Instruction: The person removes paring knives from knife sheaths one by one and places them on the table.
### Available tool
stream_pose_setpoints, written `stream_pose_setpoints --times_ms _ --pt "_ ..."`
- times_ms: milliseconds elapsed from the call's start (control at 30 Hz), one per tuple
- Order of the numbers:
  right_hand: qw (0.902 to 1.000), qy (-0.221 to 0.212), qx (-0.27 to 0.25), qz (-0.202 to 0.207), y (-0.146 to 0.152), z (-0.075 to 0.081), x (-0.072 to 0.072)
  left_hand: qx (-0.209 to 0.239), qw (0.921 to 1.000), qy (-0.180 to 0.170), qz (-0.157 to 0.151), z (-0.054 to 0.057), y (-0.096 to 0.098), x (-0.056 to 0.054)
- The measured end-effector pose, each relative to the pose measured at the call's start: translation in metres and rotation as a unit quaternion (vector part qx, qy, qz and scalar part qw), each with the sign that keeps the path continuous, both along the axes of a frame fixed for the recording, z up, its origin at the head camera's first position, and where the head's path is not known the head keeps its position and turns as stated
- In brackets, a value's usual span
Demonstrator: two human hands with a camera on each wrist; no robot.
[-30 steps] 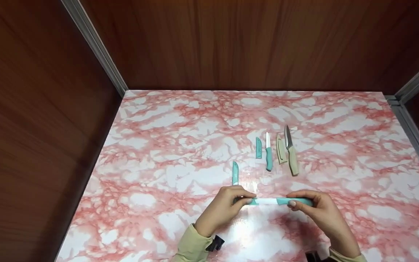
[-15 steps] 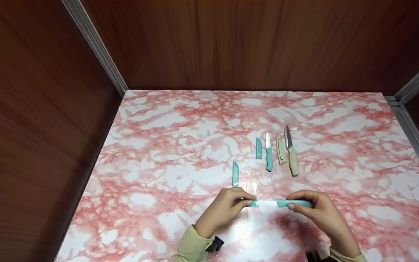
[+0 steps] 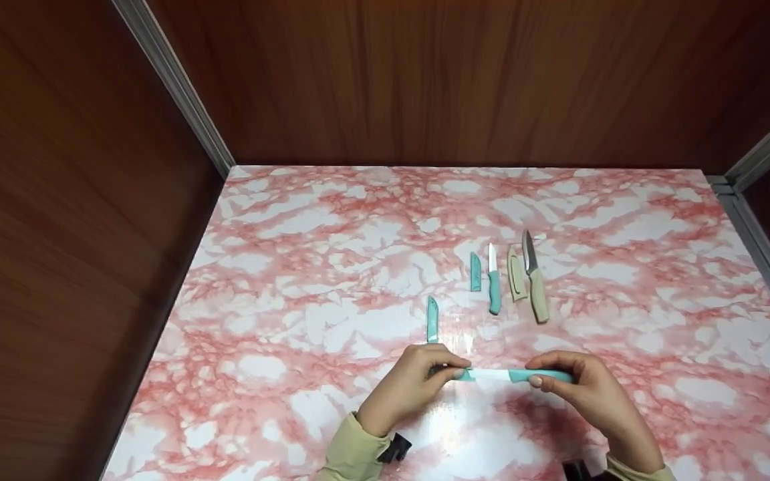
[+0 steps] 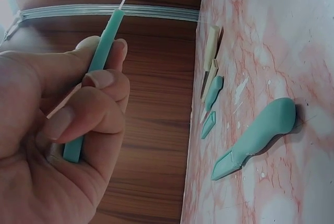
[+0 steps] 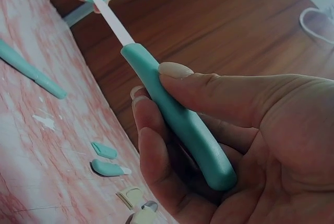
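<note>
My left hand pinches a slim teal blade sheath between thumb and fingers. In my right hand is the teal handle of a small white-bladed knife, gripped with the thumb along its top. Knife and sheath lie in one line above the table, the blade's tip end inside the sheath's mouth and the rest of the white blade bare between the hands. Just beyond the left hand lies a second teal knife with its sheath on, partly hidden by that hand in the head view.
Farther back on the red-and-white marbled table lie a teal sheath, a bare teal-handled knife, a beige sheath and a beige-handled knife with a dark blade. Wood-look panels enclose the table.
The knife and sheath have dipped slightly toward me in the head view. Both hands keep their grip, and about the same length of blade shows.
</note>
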State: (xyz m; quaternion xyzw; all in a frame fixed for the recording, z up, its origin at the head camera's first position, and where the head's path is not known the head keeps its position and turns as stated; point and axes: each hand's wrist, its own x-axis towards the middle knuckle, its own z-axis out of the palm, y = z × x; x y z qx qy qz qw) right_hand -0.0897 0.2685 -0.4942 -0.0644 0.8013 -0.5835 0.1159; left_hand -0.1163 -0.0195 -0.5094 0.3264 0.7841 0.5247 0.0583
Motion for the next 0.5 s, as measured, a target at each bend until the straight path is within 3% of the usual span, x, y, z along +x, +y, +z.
stream_pose_setpoints --times_ms 300,500 --pt "0.9979 0.005 -0.001 0.064 0.0009 0.0004 0.0006 -0.009 1.0 -0.001 -0.002 0.0002 -0.0001 -0.0003" --pt "0.9978 0.011 0.008 0.065 0.002 -0.0004 0.0004 -0.009 0.9999 -0.007 -0.005 -0.0007 -0.0006 -0.0004"
